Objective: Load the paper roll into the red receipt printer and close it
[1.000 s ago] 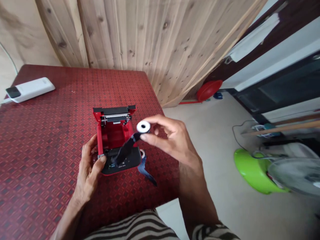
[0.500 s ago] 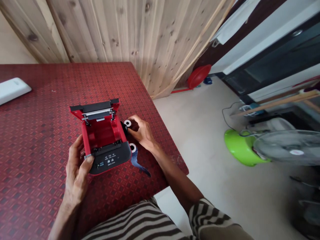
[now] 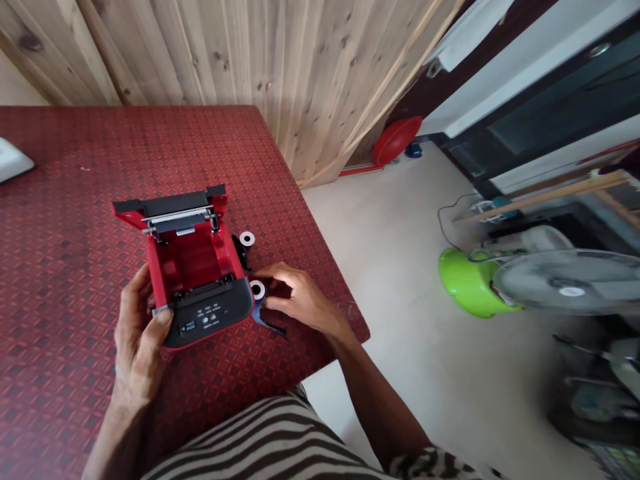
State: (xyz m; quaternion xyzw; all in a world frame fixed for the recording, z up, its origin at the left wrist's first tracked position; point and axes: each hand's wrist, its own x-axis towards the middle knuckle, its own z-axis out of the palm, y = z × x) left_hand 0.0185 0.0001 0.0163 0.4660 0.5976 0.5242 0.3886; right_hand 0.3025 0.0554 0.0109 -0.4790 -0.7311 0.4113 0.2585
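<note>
A red and black printer (image 3: pixel 200 267) sits on the table with its lid raised, showing a hollow red bay inside. My left hand (image 3: pixel 137 333) is closed on its front left corner, thumb on top of the black panel and fingers along the side. By the printer's right side is a ribbon roll (image 3: pixel 257 291) with a white core, a loose dark blue tail trailing from it. My right hand (image 3: pixel 300 297) has thumb and index finger around this roll; their exact contact is hard to see. A second roll (image 3: pixel 247 239) with black film lies just beyond.
The red patterned table (image 3: pixel 75 253) ends on the right above a pale floor. Wooden boarding (image 3: pixel 210 53) stands behind it. A white object (image 3: pixel 13 160) lies at the far left. On the floor are a green tub (image 3: pixel 460 283), a fan (image 3: pixel 560 280) and a red basin (image 3: pixel 397 140).
My right hand has left the farther roll and come nearer, to the roll with the blue tail. My left hand still holds the printer. The view has shifted slightly.
</note>
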